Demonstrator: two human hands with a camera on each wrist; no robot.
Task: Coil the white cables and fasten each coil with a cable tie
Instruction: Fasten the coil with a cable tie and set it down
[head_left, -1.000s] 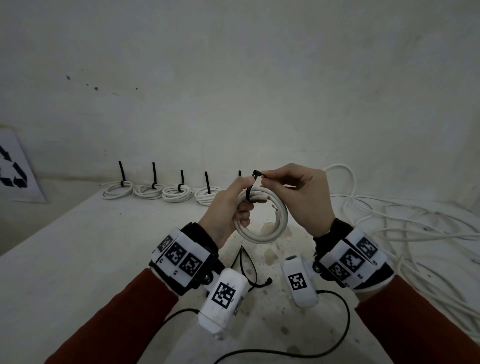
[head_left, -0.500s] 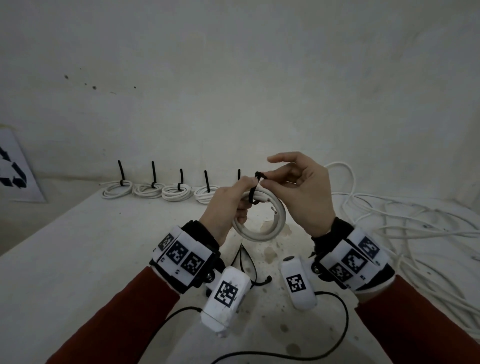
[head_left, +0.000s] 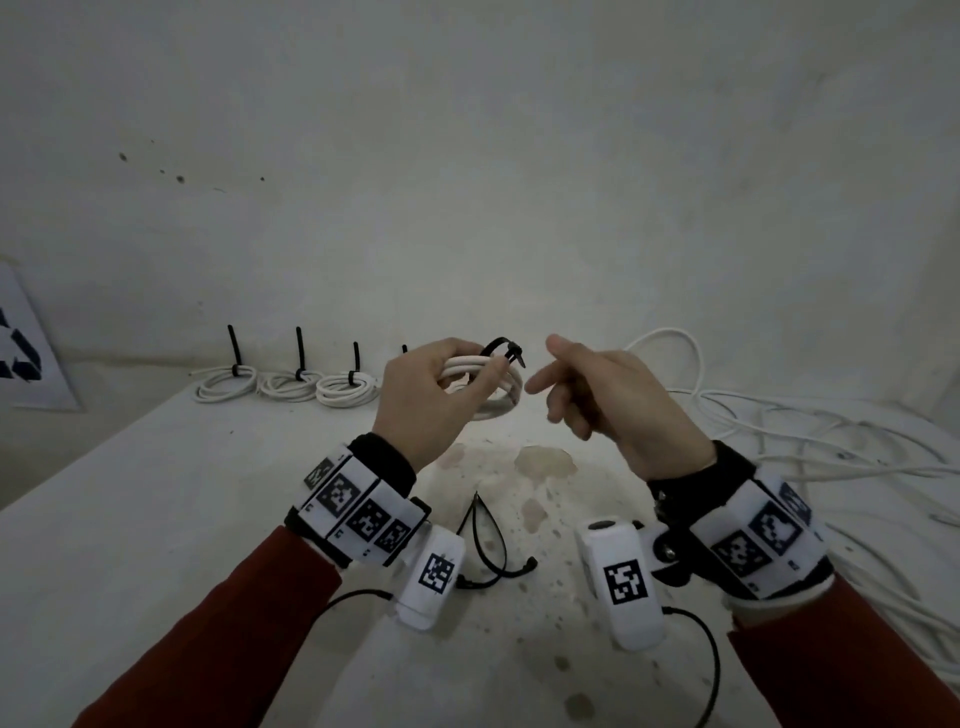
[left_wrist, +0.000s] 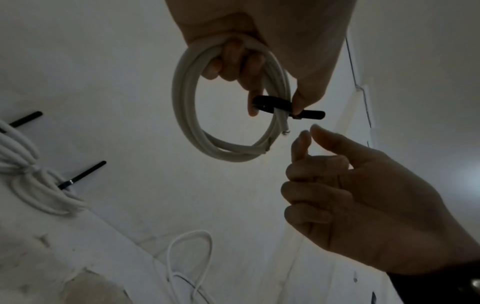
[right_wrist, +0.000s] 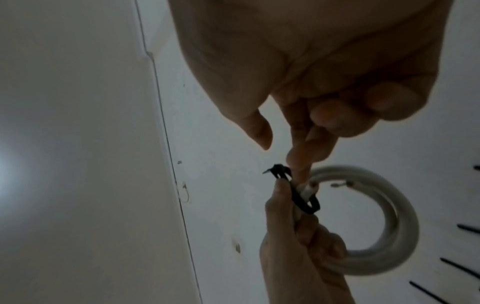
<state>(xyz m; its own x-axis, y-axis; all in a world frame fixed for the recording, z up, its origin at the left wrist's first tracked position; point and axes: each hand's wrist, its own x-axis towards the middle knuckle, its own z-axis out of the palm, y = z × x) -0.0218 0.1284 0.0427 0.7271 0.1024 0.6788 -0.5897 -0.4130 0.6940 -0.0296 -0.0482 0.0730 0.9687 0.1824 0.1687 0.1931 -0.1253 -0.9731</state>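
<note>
Left hand (head_left: 436, 400) holds a coil (left_wrist: 228, 115) of white cable up above the table (head_left: 156, 519), fingers curled through the ring, thumb and index pinching the black cable tie (left_wrist: 272, 106) where it wraps the strands. Tie looped round the coil at about 3 o'clock on the ring in the left wrist view, short tail poking out past the thumb. Two cut cable ends show at about 4 o'clock on the ring.

Right hand (head_left: 618, 410) is at 3 o'clock of the left hand, just beside it, holding nothing. Index and thumb stretched toward the tie tail, other fingers loosely curled. In the left wrist view its fingertips (left_wrist: 302, 137) sit just below the tail, small gap, not touching. Right wrist view is blurry, contact cannot be told there.

Finished coils (head_left: 288, 382) sit in a row on the table at 10 o'clock of the left hand, each with a black tie tail standing up. Loose white cable (head_left: 810, 447) sprawls over the table from 1 to 4 o'clock of the right hand. Spare black ties (head_left: 485, 540) lie on the table at 6 o'clock, between the wrists. Stains on the tabletop below the hands. Red sleeves, marker bands on both wrists
</note>
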